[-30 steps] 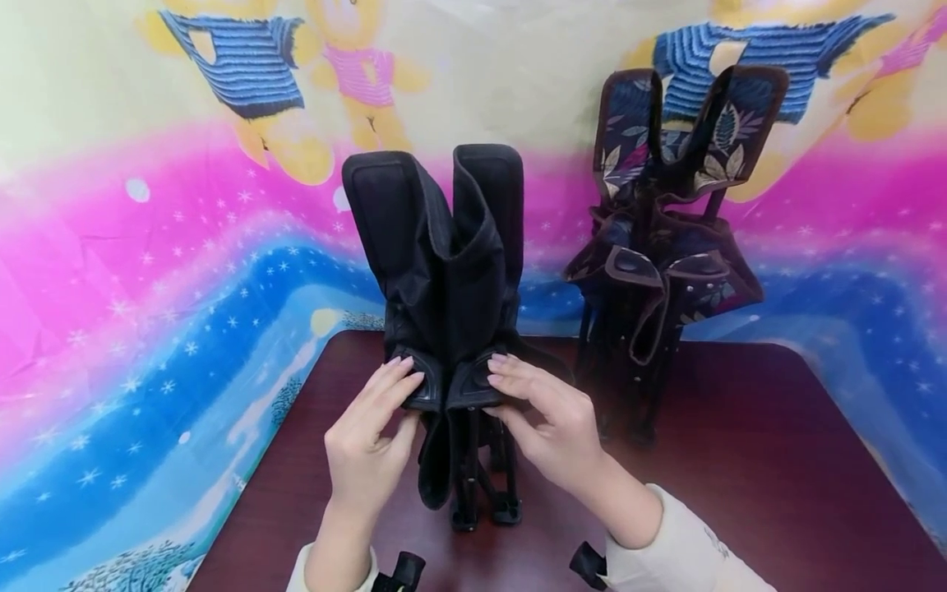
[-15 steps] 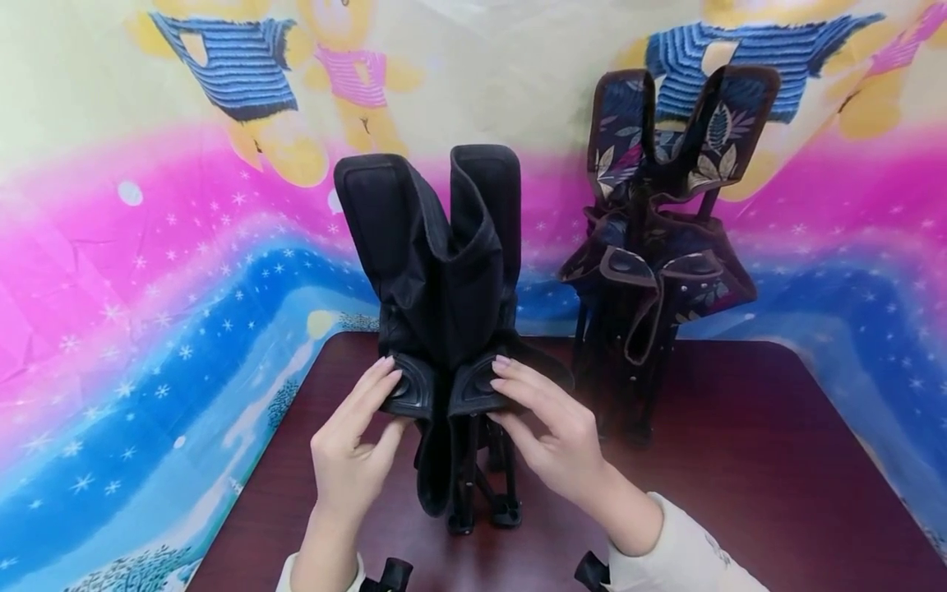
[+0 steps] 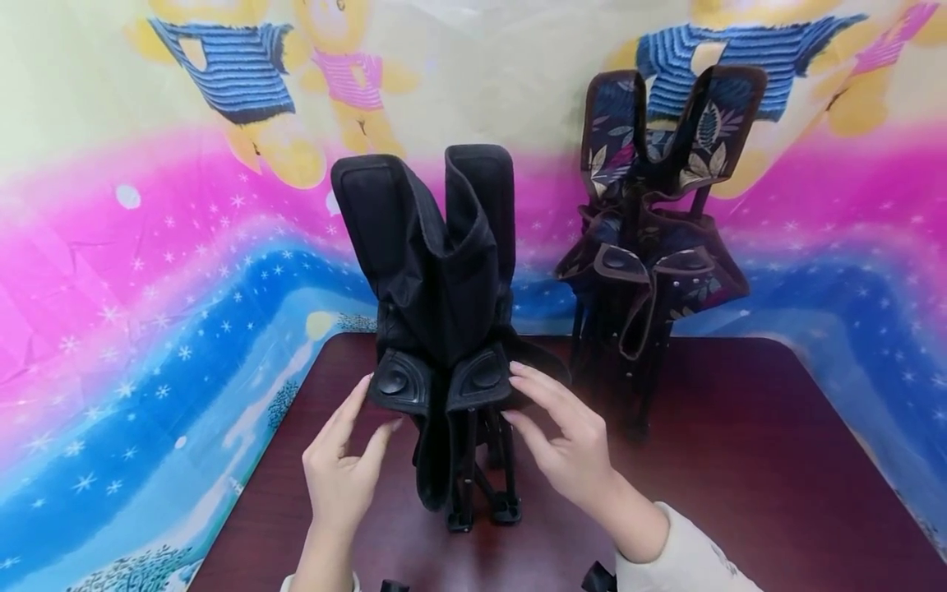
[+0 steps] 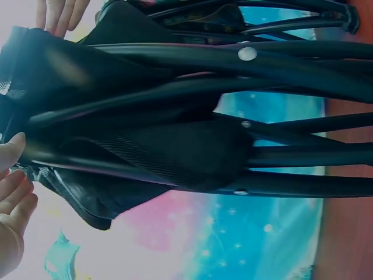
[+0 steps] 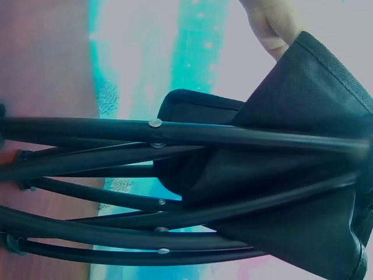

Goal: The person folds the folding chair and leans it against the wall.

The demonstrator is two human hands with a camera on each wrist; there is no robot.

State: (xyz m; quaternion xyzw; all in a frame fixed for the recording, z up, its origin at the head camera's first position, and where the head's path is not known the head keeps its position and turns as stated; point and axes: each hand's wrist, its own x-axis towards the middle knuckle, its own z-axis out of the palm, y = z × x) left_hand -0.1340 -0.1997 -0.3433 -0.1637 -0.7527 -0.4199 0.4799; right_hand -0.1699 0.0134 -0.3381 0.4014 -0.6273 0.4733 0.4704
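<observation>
A small black folding chair [image 3: 451,288] stands half-folded on the table, its two back panels upright. Its front seat corners carry round rivets. My left hand [image 3: 342,473] is at the left seat corner [image 3: 399,381], fingertips along its outer edge and thumb low beside it. At the right seat corner [image 3: 481,378], my right hand [image 3: 573,452] has its fingertips against the edge, thumb below and apart from the fingers. Both hands have straight, spread fingers. In the left wrist view, black leg tubes [image 4: 303,154] cross under the fabric; the right wrist view shows similar tubes [image 5: 87,131].
A second folding chair [image 3: 658,247], with leaf-patterned dark fabric and brown trim, stands folded at the back right. The dark red table [image 3: 725,477] has rounded far corners. Behind it hangs a printed cloth [image 3: 185,189] with bears and snowflakes.
Both hands have slid outward from the tops of the seat corners to their outer edges, uncovering the rivets. The two corners have spread slightly apart.
</observation>
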